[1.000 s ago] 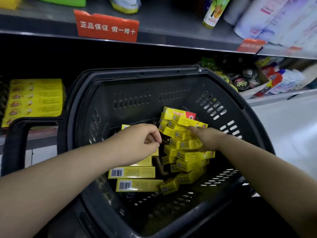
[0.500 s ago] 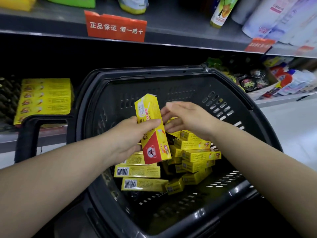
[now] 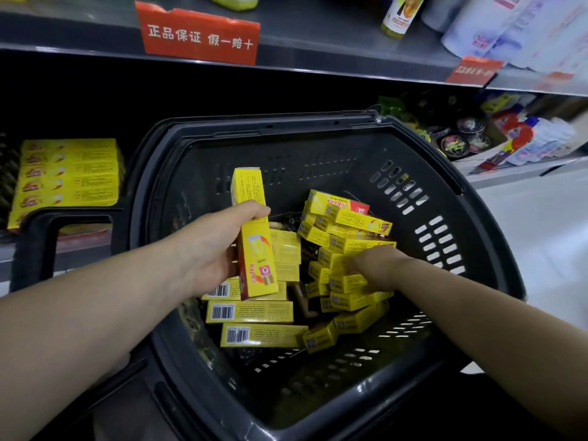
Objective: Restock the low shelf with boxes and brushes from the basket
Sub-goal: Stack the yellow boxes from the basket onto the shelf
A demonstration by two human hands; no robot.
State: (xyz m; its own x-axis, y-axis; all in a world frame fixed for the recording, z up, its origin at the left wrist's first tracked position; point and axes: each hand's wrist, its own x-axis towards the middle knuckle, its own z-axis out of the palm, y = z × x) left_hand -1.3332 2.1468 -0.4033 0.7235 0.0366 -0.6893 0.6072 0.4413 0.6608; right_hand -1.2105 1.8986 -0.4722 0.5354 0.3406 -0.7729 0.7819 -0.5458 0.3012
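Observation:
A black plastic basket [image 3: 461, 198] stands before the low shelf and holds several yellow boxes [image 3: 346, 230] in a loose pile. My left hand [image 3: 216, 246] grips one long yellow box [image 3: 254, 249] upright above the pile. My right hand [image 3: 378, 265] reaches down into the right heap of small yellow boxes, its fingers hidden among them. Flat long boxes with barcodes [image 3: 251, 311] lie under my left hand. A wooden brush handle [image 3: 300, 297] shows between the boxes.
A stack of yellow boxes [image 3: 70, 176] sits on the low shelf [image 3: 82, 246] at the left. The basket handle [image 3: 41, 237] stands in front of it. Red price tags [image 3: 200, 35] hang on the upper shelf. Tins and bottles [image 3: 477, 141] fill the shelf at the right.
My right hand has let go of the held box and dropped into the right heap. My left hand has turned the long box more upright.

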